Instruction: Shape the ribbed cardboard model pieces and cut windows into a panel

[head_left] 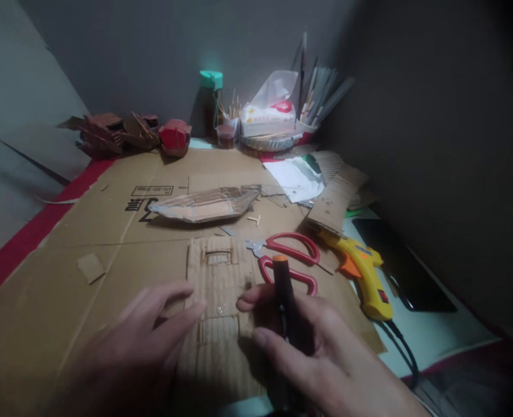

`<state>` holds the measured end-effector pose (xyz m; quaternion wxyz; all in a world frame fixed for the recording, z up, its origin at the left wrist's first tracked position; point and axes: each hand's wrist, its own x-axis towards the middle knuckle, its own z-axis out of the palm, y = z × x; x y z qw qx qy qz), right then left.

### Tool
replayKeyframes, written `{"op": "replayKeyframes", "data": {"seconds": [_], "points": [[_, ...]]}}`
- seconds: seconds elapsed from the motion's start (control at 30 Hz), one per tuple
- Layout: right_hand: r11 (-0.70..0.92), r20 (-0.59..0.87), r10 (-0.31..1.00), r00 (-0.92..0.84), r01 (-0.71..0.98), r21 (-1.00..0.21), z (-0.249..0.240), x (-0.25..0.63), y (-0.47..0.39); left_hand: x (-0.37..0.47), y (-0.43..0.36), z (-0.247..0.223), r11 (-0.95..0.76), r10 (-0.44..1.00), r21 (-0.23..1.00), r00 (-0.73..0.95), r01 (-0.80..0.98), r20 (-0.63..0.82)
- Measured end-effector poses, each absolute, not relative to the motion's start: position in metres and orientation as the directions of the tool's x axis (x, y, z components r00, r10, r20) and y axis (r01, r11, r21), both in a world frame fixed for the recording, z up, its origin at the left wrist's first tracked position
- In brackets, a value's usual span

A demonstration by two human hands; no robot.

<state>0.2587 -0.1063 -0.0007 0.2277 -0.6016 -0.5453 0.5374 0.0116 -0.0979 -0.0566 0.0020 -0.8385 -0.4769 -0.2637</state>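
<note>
A flat striped brown board [221,289], wood or corrugated cardboard, lies in front of me with a cut slot near its top and cut lines lower down. My left hand [152,330] rests at the board's left edge, fingers apart, its fingertips over the surface. In my right hand [312,336] is a black pen-like tool with an orange end [283,284], held upright between thumb and fingers; its lower end is hidden in shadow. A small shiny spot marks the board between both hands. Just beyond, scissors with red handles [293,250] lie with their blades partly behind the board.
A cardboard boat shape [208,204] lies farther back. Right of the scissors are a yellow glue gun [364,278] with a cord and a black phone [406,266]. Along the wall stand a tissue pack [268,120], a green-capped bottle [211,81] and a cup of sticks [310,121].
</note>
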Motion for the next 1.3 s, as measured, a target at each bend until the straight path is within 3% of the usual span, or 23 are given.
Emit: {"op": "replayKeyframes", "data": {"seconds": [0.2, 0.4, 0.57, 0.7, 1.0, 1.3], "points": [[-0.335, -0.418, 0.891, -0.175, 0.368, -0.868, 0.002, 0.259, -0.107, 0.025, -0.100, -0.052, -0.538, 0.802, 0.273, 0.386, 0.797, 0.455], [-0.289, -0.337, 0.928, -0.156, 0.266, -0.920, 0.008, 0.260, -0.108, 0.028, -0.098, -0.043, -0.523, 0.816, 0.288, 0.373, 0.802, 0.442], [-0.343, -0.343, 0.939, -0.030, 0.022, -0.939, 0.002, 0.266, -0.114, 0.025, -0.105, -0.047, -0.575, 0.775, 0.111, 0.496, 0.811, 0.390], [-0.170, -0.183, 0.979, 0.090, -0.139, -0.976, -0.005, 0.259, -0.120, 0.025, -0.103, -0.046, -0.631, 0.716, 0.045, 0.559, 0.774, 0.418], [0.069, 0.086, 0.988, 0.126, 0.138, -0.988, -0.018, 0.226, -0.130, 0.026, -0.104, -0.039, -0.613, 0.781, 0.200, 0.547, 0.765, 0.301], [0.179, 0.222, 0.948, 0.228, 0.197, -0.964, -0.024, 0.214, -0.133, 0.026, -0.105, -0.042, -0.627, 0.749, 0.165, 0.532, 0.761, 0.395]]}}
